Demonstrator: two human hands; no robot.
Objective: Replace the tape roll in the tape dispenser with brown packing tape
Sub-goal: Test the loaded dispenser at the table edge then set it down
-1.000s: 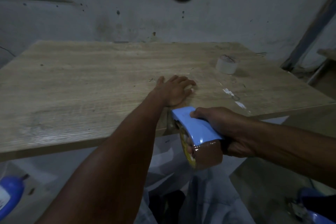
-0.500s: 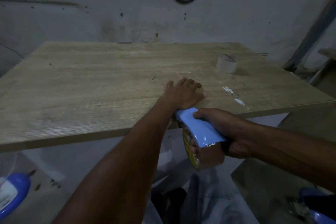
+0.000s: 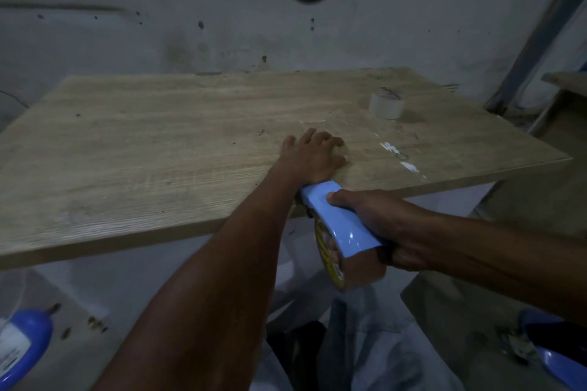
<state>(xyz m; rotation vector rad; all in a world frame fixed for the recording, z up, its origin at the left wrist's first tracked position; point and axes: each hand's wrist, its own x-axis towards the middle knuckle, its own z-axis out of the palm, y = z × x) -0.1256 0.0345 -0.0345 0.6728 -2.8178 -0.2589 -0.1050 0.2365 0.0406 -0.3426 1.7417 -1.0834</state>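
The right hand [image 3: 378, 219] grips the blue tape dispenser [image 3: 340, 222] holding brown tape [image 3: 359, 270]; its front end is hidden behind the left hand [image 3: 313, 157], which lies flat and open on the desk [image 3: 158, 143].

The desk [image 3: 133, 149] is left bare left of and behind the left hand [image 3: 313, 157]. To that hand's right, passage is narrowed by a clear roll [image 3: 386, 103] and white scraps [image 3: 409, 166]; its near side is blocked by the dispenser [image 3: 336, 219].
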